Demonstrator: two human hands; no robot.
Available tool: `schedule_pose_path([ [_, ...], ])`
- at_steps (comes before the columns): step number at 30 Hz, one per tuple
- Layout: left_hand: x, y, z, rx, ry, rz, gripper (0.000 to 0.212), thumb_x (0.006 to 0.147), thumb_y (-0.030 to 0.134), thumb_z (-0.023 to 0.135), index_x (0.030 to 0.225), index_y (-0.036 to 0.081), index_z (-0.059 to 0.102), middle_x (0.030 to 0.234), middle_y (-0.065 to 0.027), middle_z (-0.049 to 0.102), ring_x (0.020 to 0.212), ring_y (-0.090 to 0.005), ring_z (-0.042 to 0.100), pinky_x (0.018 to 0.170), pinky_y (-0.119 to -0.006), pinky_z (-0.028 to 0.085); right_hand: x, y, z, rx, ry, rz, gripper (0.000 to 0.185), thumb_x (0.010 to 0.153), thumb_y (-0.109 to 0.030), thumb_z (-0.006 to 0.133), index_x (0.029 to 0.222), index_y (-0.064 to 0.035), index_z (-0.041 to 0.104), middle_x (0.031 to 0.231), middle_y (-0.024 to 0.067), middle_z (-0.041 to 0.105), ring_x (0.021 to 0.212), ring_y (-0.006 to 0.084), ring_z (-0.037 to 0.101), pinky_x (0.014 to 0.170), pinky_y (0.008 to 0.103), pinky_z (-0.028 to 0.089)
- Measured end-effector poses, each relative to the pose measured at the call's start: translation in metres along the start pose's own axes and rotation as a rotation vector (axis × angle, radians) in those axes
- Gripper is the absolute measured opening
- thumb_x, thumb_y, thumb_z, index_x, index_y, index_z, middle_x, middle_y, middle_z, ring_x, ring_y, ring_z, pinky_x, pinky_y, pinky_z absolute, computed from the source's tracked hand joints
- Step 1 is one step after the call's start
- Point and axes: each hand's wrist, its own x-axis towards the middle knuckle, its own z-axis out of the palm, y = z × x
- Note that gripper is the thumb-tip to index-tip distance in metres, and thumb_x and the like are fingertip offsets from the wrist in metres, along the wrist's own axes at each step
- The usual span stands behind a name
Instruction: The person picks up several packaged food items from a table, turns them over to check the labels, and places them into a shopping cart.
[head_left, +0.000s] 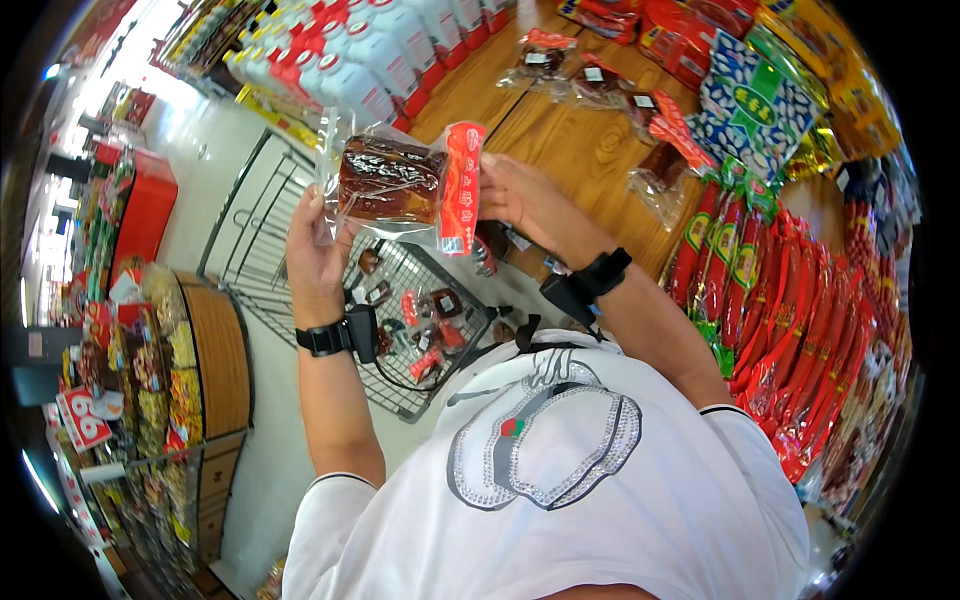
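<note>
Held up in front of me is a clear vacuum pack of dark brown cured meat (391, 180) with a red printed header strip. My left hand (321, 236) grips its clear plastic end from below. At the red strip, the thumb and fingers of my right hand (525, 196) pinch the other edge. Beneath the pack stands a wire shopping cart (234, 201), partly hidden by my left arm. Several similar small meat packs (446, 302) lie in the cart. More of them, such as one meat pack (544, 58), are spread on the wooden display table (581, 191).
Red-wrapped sausages (780, 300) are piled along the table's right side, beside a blue-and-white patterned bag (754, 109). White jugs (360, 71) with red caps stand at the far left end. Across the aisle floor (277, 480) is a wooden snack stand (214, 352).
</note>
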Motion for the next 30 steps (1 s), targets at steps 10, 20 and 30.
schedule_pose_path([
  [10,0.019,-0.072,0.047,-0.154,0.028,0.002,0.031,0.094,0.01,0.055,0.123,-0.001,0.053,0.125,-0.0146,0.063,0.12,-0.0288,0.059,0.107,-0.051,0.046,-0.023,-0.025,-0.017,-0.02,0.273,-0.258,0.025,0.103,-0.022,0.05,0.115,-0.0028,0.06,0.096,0.0046,0.068,0.078,0.0099,0.066,0.067,0.0263,0.054],
  [20,0.022,-0.108,0.043,-0.19,-0.187,-0.225,0.06,0.099,0.04,0.052,0.141,-0.001,0.04,0.139,-0.0173,0.051,0.124,-0.0336,0.055,0.102,-0.057,0.047,-0.036,-0.058,-0.045,-0.389,0.443,-0.344,0.026,0.102,-0.023,0.053,0.112,-0.0006,0.063,0.097,0.0,0.065,0.085,0.0048,0.057,0.076,0.0232,0.048],
  [30,0.044,-0.082,0.067,0.557,-0.177,-0.117,0.058,0.103,0.043,0.048,0.14,-0.001,0.043,0.138,-0.018,0.054,0.127,-0.0264,0.053,0.106,-0.041,0.042,-0.053,-0.095,-0.039,-0.812,0.381,-0.257,0.029,0.101,-0.027,0.054,0.104,-0.0002,0.064,0.086,-0.0006,0.064,0.078,0.005,0.055,0.07,0.0251,0.046],
])
